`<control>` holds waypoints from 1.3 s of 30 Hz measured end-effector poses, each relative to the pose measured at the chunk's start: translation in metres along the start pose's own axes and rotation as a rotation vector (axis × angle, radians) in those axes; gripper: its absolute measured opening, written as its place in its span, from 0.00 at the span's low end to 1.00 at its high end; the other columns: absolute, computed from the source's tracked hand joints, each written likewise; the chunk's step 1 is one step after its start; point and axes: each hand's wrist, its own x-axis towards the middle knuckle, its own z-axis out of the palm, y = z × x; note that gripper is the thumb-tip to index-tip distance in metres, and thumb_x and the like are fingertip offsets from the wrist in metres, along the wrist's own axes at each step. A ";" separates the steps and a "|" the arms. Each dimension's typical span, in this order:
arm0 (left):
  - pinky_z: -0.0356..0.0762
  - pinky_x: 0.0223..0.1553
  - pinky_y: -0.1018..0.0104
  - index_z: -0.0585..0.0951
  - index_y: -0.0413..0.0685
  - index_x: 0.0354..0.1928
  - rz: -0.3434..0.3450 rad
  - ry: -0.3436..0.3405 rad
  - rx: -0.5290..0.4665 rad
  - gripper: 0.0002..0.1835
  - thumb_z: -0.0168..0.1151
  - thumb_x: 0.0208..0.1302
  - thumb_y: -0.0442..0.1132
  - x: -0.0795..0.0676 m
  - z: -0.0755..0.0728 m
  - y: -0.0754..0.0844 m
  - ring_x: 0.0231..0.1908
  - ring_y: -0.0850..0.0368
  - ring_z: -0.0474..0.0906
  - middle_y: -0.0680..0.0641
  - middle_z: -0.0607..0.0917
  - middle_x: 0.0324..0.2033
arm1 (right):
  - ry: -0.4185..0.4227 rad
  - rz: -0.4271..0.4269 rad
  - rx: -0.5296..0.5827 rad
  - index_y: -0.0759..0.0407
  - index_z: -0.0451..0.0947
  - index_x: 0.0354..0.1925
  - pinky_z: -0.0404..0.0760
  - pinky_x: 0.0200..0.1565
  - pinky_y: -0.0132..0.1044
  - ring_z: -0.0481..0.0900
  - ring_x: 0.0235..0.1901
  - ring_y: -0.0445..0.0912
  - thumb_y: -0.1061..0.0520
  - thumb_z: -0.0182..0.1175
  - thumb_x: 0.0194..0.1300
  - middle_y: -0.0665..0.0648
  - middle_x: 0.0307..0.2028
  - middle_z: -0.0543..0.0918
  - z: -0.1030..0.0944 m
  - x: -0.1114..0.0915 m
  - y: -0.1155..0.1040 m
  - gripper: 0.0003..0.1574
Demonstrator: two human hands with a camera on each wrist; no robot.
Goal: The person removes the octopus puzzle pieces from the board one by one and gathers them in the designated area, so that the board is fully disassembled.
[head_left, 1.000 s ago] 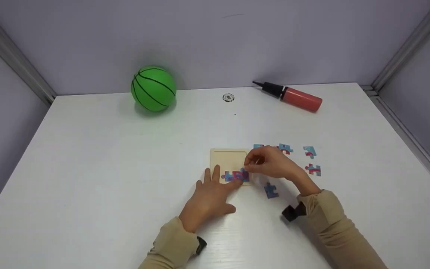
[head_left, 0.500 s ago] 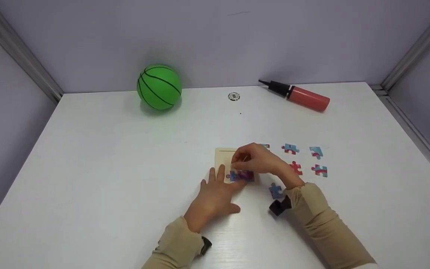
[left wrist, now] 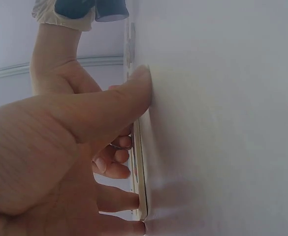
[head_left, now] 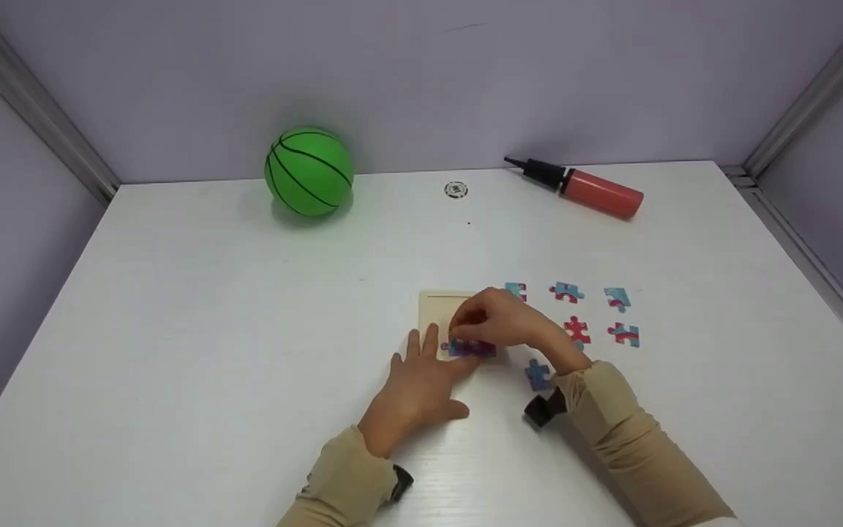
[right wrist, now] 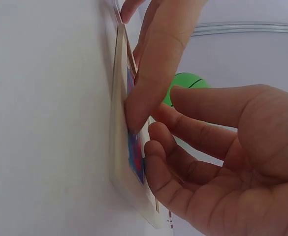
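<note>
My left hand (head_left: 414,391) lies spread at the front of a shallow wooden puzzle tray (head_left: 432,304), its straight fingers reaching onto the tray and its index finger pressing at joined blue and purple puzzle pieces (head_left: 484,351). My right hand (head_left: 498,318) bends over the same pieces with curled fingers. In the right wrist view its lower fingertips (right wrist: 153,150) sit right at a blue and red puzzle piece (right wrist: 136,162), and the thumb (right wrist: 208,101) stands higher off the tray. Whether those fingers pinch a piece I cannot tell.
Several loose puzzle pieces lie right of the tray, including a red one (head_left: 576,328) and a blue one (head_left: 536,374) beside the right sleeve. Further back are a green ball (head_left: 309,172), a round black-and-white disc (head_left: 456,190) and a red hand pump (head_left: 601,192).
My right hand has moved left across the tray, then its fingertips dropped slightly lower onto the joined pieces. The left hand keeps its place. The head view shifted a little.
</note>
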 end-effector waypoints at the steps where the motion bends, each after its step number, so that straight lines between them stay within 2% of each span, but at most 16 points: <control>1: 0.59 0.59 0.33 0.65 0.69 0.70 -0.001 0.002 0.001 0.37 0.67 0.58 0.52 0.000 0.000 0.000 0.69 0.29 0.45 0.33 0.49 0.72 | -0.003 0.000 -0.002 0.60 0.86 0.39 0.74 0.29 0.32 0.73 0.25 0.40 0.58 0.62 0.65 0.52 0.32 0.85 0.000 0.000 0.000 0.09; 8: 0.59 0.59 0.33 0.66 0.67 0.70 0.000 0.002 0.007 0.37 0.67 0.58 0.52 0.001 0.000 0.000 0.69 0.29 0.45 0.33 0.50 0.72 | -0.011 -0.023 -0.016 0.62 0.86 0.40 0.74 0.30 0.32 0.74 0.25 0.40 0.60 0.60 0.66 0.53 0.32 0.86 0.001 0.000 0.000 0.10; 14: 0.57 0.60 0.33 0.66 0.66 0.70 -0.009 -0.008 -0.011 0.36 0.67 0.59 0.51 0.002 0.000 0.001 0.70 0.29 0.43 0.33 0.50 0.72 | 0.006 -0.057 -0.043 0.63 0.86 0.40 0.77 0.35 0.34 0.76 0.29 0.41 0.60 0.60 0.66 0.54 0.33 0.86 0.002 -0.001 -0.001 0.10; 19: 0.58 0.60 0.33 0.66 0.66 0.70 -0.009 -0.001 -0.007 0.36 0.67 0.58 0.51 0.001 0.000 0.002 0.70 0.29 0.45 0.33 0.50 0.72 | 0.014 -0.050 -0.073 0.62 0.86 0.40 0.78 0.39 0.36 0.77 0.31 0.42 0.60 0.60 0.65 0.53 0.33 0.86 0.004 -0.002 -0.002 0.09; 28: 0.57 0.59 0.33 0.69 0.65 0.68 -0.006 -0.005 -0.008 0.34 0.67 0.59 0.50 0.002 -0.002 0.000 0.70 0.29 0.44 0.34 0.51 0.72 | 0.036 -0.111 -0.061 0.60 0.85 0.35 0.76 0.35 0.35 0.75 0.29 0.40 0.60 0.62 0.64 0.52 0.31 0.85 0.003 -0.001 -0.002 0.06; 36: 0.58 0.60 0.33 0.65 0.66 0.71 -0.001 -0.003 -0.004 0.37 0.67 0.58 0.51 0.000 0.000 0.000 0.69 0.29 0.44 0.33 0.49 0.72 | 0.037 -0.121 -0.054 0.59 0.83 0.35 0.76 0.35 0.35 0.75 0.29 0.41 0.62 0.65 0.61 0.51 0.29 0.83 0.005 -0.001 -0.002 0.02; 39: 0.57 0.59 0.33 0.66 0.66 0.70 0.004 0.000 -0.011 0.37 0.67 0.58 0.51 0.000 0.000 0.000 0.69 0.29 0.44 0.32 0.50 0.72 | 0.027 -0.135 -0.051 0.60 0.82 0.37 0.76 0.35 0.35 0.74 0.29 0.41 0.64 0.67 0.57 0.51 0.29 0.81 0.006 -0.001 -0.003 0.07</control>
